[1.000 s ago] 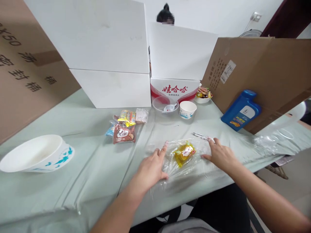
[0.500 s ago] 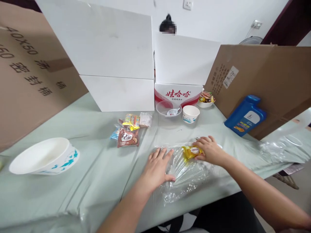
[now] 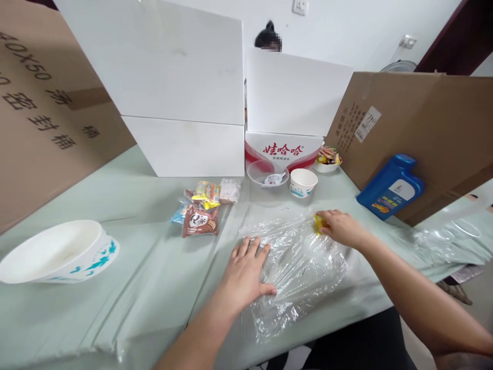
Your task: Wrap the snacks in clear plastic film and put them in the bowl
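Observation:
A clear plastic bag (image 3: pixel 298 277) lies spread and crinkled on the table in front of me. My left hand (image 3: pixel 246 267) rests flat on its left side, fingers spread and thumb pointing right. At the bag's far right edge, my right hand (image 3: pixel 341 227) is closed around a small yellow packet (image 3: pixel 318 224); most of the packet is hidden by the fingers. To the left of the bag sits a little heap of snack packets, with a brown one (image 3: pixel 200 221) in front, a yellow one (image 3: pixel 207 193) on top and a blue one (image 3: pixel 179 211) beside them.
White boxes (image 3: pixel 185 146) stand at the back, with a person's head behind them. Before them are a clear bowl (image 3: pixel 265 177), a paper cup (image 3: pixel 303 183) and a filled bowl (image 3: pixel 327 163). A blue bottle (image 3: pixel 391 187) leans by the right carton; a large paper bowl (image 3: pixel 84 259) stands left.
My right hand has moved up and slightly right with the yellow packet, away from the middle of the bag. The bag lies more spread out. My left hand stays pressed on it.

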### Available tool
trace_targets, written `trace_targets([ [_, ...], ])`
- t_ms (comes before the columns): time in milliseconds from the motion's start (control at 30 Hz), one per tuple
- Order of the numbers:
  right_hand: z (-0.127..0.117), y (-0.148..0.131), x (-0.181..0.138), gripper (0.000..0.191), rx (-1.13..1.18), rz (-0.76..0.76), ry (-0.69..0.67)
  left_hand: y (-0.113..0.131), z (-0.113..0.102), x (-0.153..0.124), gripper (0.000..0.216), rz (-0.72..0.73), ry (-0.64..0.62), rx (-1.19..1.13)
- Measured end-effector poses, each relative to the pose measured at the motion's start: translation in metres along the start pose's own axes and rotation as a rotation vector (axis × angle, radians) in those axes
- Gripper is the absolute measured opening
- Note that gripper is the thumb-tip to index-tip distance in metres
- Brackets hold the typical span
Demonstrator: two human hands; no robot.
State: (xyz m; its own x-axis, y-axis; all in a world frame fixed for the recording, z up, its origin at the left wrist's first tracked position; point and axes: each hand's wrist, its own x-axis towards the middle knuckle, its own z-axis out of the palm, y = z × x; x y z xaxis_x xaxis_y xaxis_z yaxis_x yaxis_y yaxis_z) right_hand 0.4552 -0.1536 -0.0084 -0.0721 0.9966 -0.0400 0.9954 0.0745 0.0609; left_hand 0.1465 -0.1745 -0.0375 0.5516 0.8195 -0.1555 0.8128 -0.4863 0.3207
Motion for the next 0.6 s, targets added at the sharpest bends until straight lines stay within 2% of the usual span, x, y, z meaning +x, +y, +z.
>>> trace_targets([
  [67, -0.013, 0.003, 0.012, 0.045, 0.04, 0.033, 0.157, 0.0, -0.001, 0.0, 0.099, -0.011, -0.003, -0.01],
  [133, -0.032, -0.002, 0.03, 0.047, 0.081, 0.003, 0.344, 0.0, -0.001, 0.0, 0.098, -0.009, -0.002, -0.021],
  [233, -0.061, -0.027, 0.07, 0.047, 0.12, -0.127, 0.554, -0.002, 0.0, 0.001, 0.095, 0.02, 0.004, -0.046],
  [333, -0.08, -0.061, 0.122, 0.047, 0.136, -0.211, 0.656, -0.006, 0.002, 0.003, 0.093, 0.032, 0.017, -0.06],
  [400, -0.083, -0.079, 0.15, 0.053, 0.134, -0.257, 0.575, -0.009, 0.002, 0.004, 0.088, 0.036, 0.036, -0.057],
  [467, -0.077, -0.091, 0.163, 0.053, 0.146, -0.292, 0.453, -0.011, 0.0, 0.005, 0.076, 0.056, 0.09, -0.06],
  [533, -0.063, -0.097, 0.153, 0.043, 0.179, -0.392, 0.366, -0.012, -0.002, 0.004, 0.057, 0.107, 0.203, -0.082],
  [600, -0.043, -0.098, 0.123, 0.033, 0.217, -0.532, 0.308, -0.012, -0.004, 0.003, 0.036, 0.183, 0.313, -0.123],
])
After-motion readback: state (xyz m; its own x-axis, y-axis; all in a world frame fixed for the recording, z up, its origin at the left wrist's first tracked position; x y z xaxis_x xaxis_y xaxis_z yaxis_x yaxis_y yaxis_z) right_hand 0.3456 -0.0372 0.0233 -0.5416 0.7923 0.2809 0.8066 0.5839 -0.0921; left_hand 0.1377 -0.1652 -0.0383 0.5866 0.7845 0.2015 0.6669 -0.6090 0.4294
